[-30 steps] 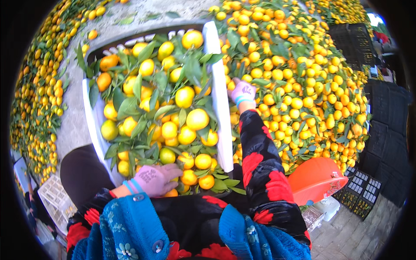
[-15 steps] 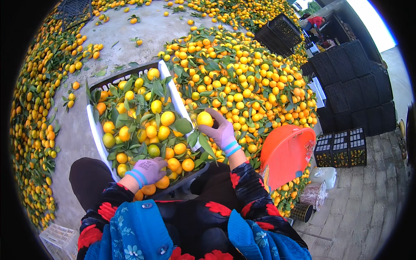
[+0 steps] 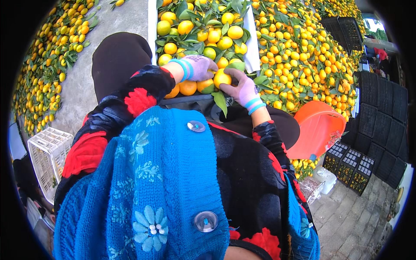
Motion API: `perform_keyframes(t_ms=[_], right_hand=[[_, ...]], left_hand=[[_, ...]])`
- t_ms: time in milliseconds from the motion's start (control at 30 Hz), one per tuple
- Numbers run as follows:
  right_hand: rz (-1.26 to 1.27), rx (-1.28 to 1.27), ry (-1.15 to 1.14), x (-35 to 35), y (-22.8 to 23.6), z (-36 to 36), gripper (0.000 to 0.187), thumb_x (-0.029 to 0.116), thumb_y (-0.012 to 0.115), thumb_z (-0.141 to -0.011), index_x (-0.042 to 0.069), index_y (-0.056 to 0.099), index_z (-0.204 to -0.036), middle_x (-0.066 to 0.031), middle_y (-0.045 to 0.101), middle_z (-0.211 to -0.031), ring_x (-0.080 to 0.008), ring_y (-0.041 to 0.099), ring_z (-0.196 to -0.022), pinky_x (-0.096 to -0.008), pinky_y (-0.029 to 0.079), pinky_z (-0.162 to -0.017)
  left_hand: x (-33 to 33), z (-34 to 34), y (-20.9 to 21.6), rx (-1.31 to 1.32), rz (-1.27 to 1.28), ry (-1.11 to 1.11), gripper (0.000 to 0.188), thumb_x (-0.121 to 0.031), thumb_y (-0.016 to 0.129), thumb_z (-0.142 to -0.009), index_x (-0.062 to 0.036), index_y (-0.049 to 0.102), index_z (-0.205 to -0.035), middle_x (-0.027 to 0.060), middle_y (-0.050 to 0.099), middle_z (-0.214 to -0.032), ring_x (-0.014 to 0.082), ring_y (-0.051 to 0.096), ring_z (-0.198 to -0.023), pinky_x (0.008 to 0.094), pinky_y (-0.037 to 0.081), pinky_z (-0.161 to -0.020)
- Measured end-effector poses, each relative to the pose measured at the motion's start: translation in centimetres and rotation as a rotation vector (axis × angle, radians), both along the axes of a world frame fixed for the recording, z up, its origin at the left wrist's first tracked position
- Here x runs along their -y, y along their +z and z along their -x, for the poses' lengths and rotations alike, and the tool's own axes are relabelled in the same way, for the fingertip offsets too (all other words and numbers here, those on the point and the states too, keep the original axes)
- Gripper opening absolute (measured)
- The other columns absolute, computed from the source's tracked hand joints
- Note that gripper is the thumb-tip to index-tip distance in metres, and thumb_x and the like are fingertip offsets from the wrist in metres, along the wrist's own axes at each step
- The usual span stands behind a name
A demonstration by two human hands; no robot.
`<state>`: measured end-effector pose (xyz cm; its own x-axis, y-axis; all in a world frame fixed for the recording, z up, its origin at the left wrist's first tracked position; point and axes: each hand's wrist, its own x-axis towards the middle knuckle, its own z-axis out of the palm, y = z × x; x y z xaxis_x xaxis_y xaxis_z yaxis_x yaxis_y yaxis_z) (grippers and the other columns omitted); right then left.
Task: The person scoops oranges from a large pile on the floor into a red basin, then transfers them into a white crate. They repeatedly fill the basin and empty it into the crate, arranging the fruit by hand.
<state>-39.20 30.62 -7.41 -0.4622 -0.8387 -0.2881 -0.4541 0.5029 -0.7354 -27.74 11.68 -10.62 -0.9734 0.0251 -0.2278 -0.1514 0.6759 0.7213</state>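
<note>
A crate with pale sides, full of leafy orange mandarins, stands in front of my lap. My right hand, in a lilac glove with a blue cuff, grips a mandarin at the crate's near right corner. Green leaves stick out around that fruit. Close beside it, my left hand, gloved alike, lies over the fruit along the crate's near end. Its fingers are curled down, and whatever is under them is hidden. More mandarins show below the left hand.
A large heap of mandarins lies to the crate's right, and more fruit covers the ground at left. An orange plastic basin leans by my right knee. Black crates are stacked at right; a white crate stands at left.
My right hand has brought its mandarin from beyond the crate's right rim to the near corner, close to my left hand. The view has tipped down toward my lap.
</note>
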Motion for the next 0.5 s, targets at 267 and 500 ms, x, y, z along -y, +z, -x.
perform_keyframes(t_ms=[267, 500], right_hand=[[0.067, -0.077, 0.092, -0.5, 0.2, 0.4, 0.038, 0.015, 0.075, -0.070, 0.004, 0.063, -0.104, -0.0121, 0.062, -0.107, -0.0241, 0.062, -0.096, -0.0327, 0.050, -0.086], [0.094, -0.019, 0.027, -1.5, -1.1, 0.8, 0.028, 0.016, 0.079, -0.066, 0.003, 0.066, -0.087, -0.0104, 0.063, -0.094, -0.0224, 0.064, -0.086, -0.0317, 0.051, -0.079]], left_hand=[[0.0, 0.0, 0.8, 0.072, -0.102, 0.041, 0.039, -0.023, 0.059, -0.087, -0.0096, 0.061, -0.123, 0.0110, 0.061, -0.126, 0.0301, 0.057, -0.116, 0.0367, 0.043, -0.100], [-0.6, 0.9, 2.4, 0.167, -0.193, 0.010, 0.043, -0.037, 0.058, -0.091, -0.0124, 0.060, -0.126, 0.0112, 0.064, -0.122, 0.0279, 0.059, -0.113, 0.0359, 0.044, -0.098]])
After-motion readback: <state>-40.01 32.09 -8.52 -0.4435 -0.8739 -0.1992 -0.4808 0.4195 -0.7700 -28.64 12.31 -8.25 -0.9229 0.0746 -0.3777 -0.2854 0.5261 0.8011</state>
